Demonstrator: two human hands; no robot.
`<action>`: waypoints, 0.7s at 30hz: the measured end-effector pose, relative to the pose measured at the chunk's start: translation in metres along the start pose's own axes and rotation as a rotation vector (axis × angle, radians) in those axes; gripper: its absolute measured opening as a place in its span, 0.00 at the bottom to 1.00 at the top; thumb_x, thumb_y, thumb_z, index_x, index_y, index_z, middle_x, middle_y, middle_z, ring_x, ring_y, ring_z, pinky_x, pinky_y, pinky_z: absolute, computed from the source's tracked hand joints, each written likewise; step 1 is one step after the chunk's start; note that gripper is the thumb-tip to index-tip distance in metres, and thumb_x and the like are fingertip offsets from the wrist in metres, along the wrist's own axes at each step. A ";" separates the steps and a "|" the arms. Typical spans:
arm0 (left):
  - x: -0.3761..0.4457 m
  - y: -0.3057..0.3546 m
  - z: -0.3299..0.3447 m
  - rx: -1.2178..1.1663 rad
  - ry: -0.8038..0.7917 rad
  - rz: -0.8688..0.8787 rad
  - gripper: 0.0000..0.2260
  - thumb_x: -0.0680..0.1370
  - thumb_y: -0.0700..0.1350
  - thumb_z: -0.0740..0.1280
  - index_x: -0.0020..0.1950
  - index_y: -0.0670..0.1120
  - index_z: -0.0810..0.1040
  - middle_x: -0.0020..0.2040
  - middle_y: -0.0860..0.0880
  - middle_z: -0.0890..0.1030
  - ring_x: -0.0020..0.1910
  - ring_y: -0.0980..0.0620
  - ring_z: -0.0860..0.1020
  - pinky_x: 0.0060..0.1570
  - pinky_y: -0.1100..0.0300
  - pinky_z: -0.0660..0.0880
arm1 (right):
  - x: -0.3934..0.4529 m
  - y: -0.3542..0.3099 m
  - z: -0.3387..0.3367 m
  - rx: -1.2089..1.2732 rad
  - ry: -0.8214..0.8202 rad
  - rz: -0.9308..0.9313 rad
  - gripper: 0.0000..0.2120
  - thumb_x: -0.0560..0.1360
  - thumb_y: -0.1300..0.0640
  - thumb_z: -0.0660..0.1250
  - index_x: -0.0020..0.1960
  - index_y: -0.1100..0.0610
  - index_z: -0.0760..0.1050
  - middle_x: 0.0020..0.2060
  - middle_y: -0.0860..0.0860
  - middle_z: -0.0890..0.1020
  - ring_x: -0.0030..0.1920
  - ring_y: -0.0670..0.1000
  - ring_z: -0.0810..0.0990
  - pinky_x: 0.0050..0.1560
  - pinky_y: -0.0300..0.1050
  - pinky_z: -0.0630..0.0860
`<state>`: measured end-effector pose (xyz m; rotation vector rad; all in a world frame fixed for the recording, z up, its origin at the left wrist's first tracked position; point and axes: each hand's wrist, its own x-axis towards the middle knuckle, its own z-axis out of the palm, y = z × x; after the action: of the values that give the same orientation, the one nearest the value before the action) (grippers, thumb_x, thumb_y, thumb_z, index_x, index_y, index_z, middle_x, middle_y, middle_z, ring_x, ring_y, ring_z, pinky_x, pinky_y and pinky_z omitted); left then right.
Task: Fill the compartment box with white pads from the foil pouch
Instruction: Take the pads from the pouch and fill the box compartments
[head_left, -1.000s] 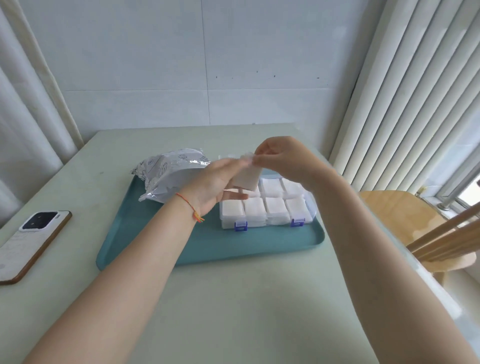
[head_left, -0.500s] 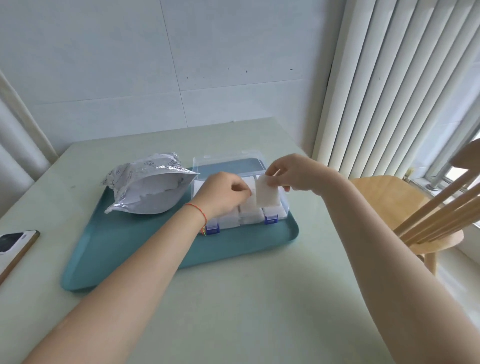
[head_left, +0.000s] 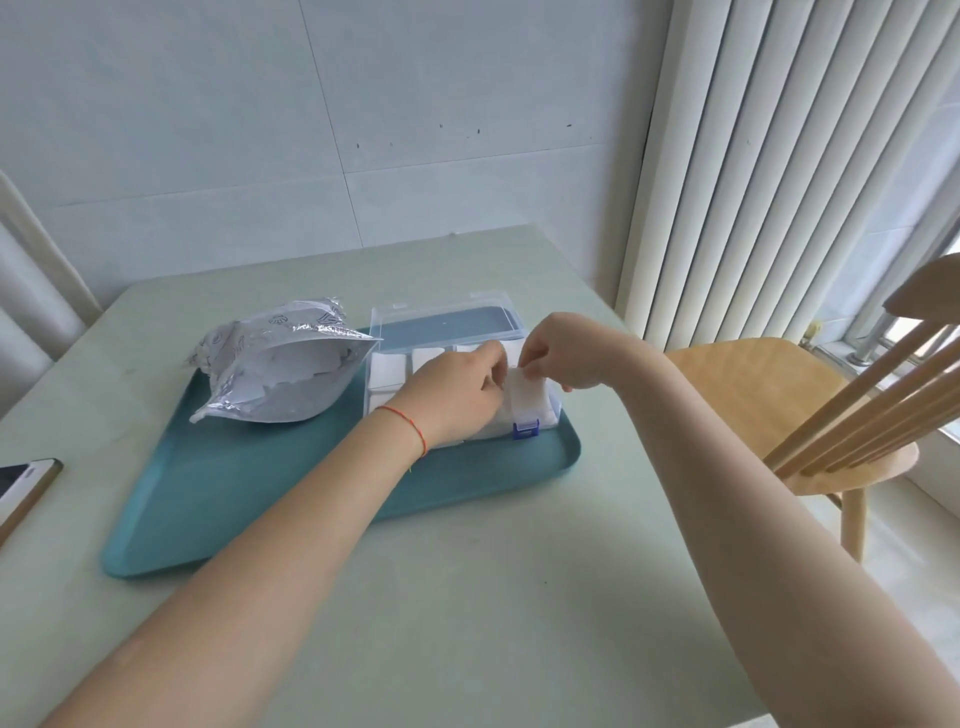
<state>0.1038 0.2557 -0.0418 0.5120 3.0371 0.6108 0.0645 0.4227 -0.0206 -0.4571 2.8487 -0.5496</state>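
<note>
Both hands — left (head_left: 457, 389), right (head_left: 563, 358) — pinch a white pad (head_left: 527, 397) over the compartment box (head_left: 540, 415); foil pouch (head_left: 280, 374) beside

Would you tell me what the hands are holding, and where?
Both hands, left and right, pinch a white pad at its top edge.

tray (head_left: 218, 499): teal, on the table (head_left: 467, 597)
phone (head_left: 21, 486): table's left edge
chair (head_left: 779, 410): wooden, right of table

Table (head_left: 467, 597) — tray (head_left: 249, 493), phone (head_left: 21, 486)
</note>
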 end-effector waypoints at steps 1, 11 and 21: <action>-0.001 0.002 0.000 0.016 -0.026 0.008 0.11 0.79 0.41 0.56 0.57 0.49 0.74 0.51 0.47 0.80 0.49 0.44 0.74 0.43 0.56 0.67 | 0.000 -0.002 0.002 -0.043 0.024 -0.007 0.11 0.77 0.61 0.63 0.52 0.57 0.83 0.35 0.50 0.81 0.34 0.50 0.77 0.35 0.42 0.73; -0.002 0.007 -0.001 0.113 -0.124 -0.005 0.16 0.80 0.46 0.53 0.56 0.49 0.81 0.54 0.44 0.80 0.52 0.44 0.77 0.54 0.51 0.74 | 0.012 -0.005 0.008 -0.305 0.134 -0.009 0.11 0.75 0.65 0.59 0.46 0.63 0.80 0.47 0.56 0.78 0.46 0.58 0.78 0.42 0.47 0.75; -0.002 0.011 0.000 0.123 -0.143 -0.009 0.18 0.82 0.49 0.53 0.62 0.55 0.80 0.58 0.46 0.76 0.57 0.44 0.75 0.57 0.53 0.72 | 0.015 -0.005 0.016 -0.377 0.156 0.052 0.10 0.74 0.65 0.62 0.50 0.57 0.80 0.47 0.52 0.80 0.42 0.54 0.79 0.33 0.40 0.69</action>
<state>0.1091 0.2649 -0.0379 0.5198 2.9513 0.3715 0.0561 0.4080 -0.0353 -0.4128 3.1123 -0.0349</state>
